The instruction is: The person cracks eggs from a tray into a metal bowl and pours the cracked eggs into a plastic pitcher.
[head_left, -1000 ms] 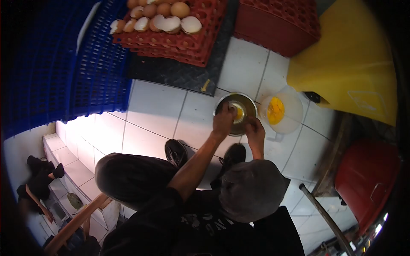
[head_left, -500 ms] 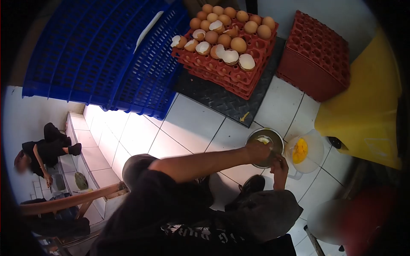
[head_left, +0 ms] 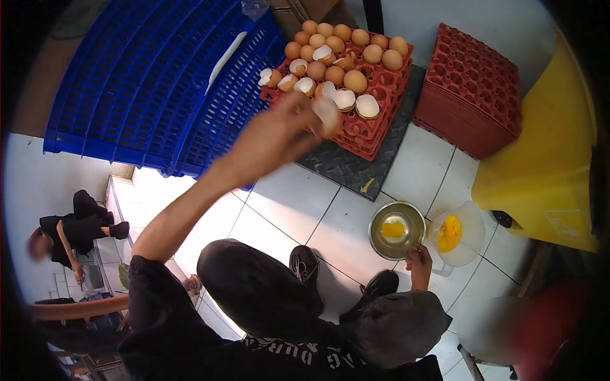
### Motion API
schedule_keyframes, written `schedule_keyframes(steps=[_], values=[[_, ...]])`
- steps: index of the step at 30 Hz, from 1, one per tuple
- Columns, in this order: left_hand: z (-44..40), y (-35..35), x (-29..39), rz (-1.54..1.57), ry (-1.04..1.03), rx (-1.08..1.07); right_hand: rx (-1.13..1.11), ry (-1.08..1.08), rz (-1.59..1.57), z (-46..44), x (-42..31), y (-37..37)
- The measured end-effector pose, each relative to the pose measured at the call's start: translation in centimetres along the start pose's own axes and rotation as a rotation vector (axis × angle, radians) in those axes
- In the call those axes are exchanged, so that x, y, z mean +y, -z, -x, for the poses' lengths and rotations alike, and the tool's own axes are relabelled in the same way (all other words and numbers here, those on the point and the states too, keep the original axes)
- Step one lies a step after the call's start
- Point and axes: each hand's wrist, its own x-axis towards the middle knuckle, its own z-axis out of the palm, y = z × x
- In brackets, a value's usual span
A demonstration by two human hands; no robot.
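Note:
My left hand (head_left: 276, 136), blurred by motion, is at the near edge of the egg tray (head_left: 375, 130) with its fingers closed on a cracked eggshell (head_left: 326, 116). Whole brown eggs (head_left: 355, 80) and several empty half shells (head_left: 367, 106) sit in the red tray. Down at the right, my right hand (head_left: 417, 259) grips the rim of a round metal bowl (head_left: 377, 244). An egg yolk (head_left: 393, 229) lies inside that bowl. Just beside it stands a translucent plastic jug (head_left: 469, 244) holding several yolks (head_left: 449, 232).
Stacked red trays (head_left: 473, 82) stand at the back right, near a yellow container (head_left: 540, 165). A blue crate (head_left: 146, 89) is at the left. The egg trays rest on a black platform (head_left: 356, 174) above white floor tiles. At far left another person (head_left: 79, 235) sits low.
My left hand has moved from over the metal bowl up and left to the egg tray, carrying the eggshell. The yolk in the bowl now shows. My right hand stays at the rim.

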Motion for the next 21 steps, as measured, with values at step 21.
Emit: schedule_keyframes(steps=[21], values=[[-9.0, -0.1, -17.9, -0.174, 0.327, 0.115, -0.036, 0.036, 0.077, 0.4, -0.4, -0.1]])
